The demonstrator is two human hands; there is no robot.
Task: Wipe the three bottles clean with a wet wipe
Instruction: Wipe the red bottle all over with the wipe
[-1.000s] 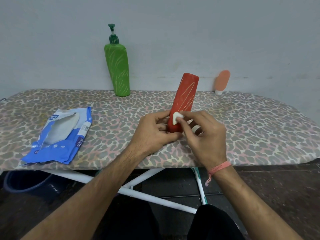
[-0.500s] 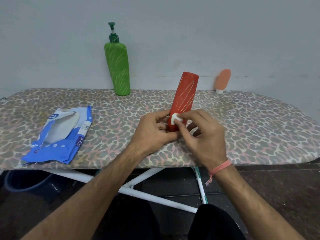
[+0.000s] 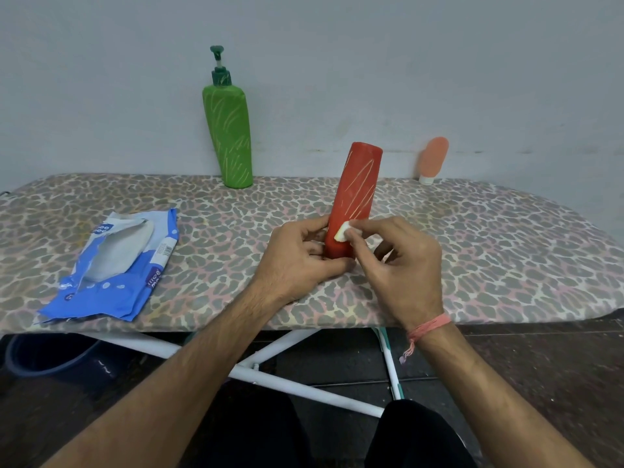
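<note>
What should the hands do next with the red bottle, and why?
Probably slide the folded wet wipe up the red bottle. The right hand pinches the wipe low on the bottle, the left hand steadies the base, and pale streaks show higher up.

I saw a plain grey wall [image 3: 439,62] at twelve o'clock, a leopard-print ironing board [image 3: 489,251] on white legs [image 3: 270,383] before me, and dark tiled floor [image 3: 540,366] toward four o'clock
</note>
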